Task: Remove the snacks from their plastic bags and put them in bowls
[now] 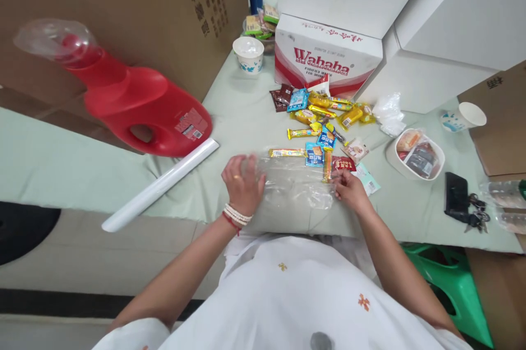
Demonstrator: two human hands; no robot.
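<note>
A clear plastic bag [296, 183] lies flat on the pale green tablecloth in front of me. My right hand [349, 188] pinches its right edge between thumb and fingers. At the bag's left end is my left hand [244, 183], fingers bent but apart and slightly blurred; it seems to touch the bag's edge. Just beyond the bag are a yellow stick-shaped snack packet [286, 153], a blue snack packet [314, 154] and an orange stick packet [327, 165]. A dark red packet [343, 164] and a pale green packet [367, 179] lie near my right fingers.
More wrapped snacks [320, 109] are heaped before a Wahaba box [324, 59]. A white tub [416, 154] holds packets. Left are a red jug [152, 103] and a white roll [160, 185]. Paper cups [249, 57], a black case [455, 196] with keys and cartons [123, 21] surround.
</note>
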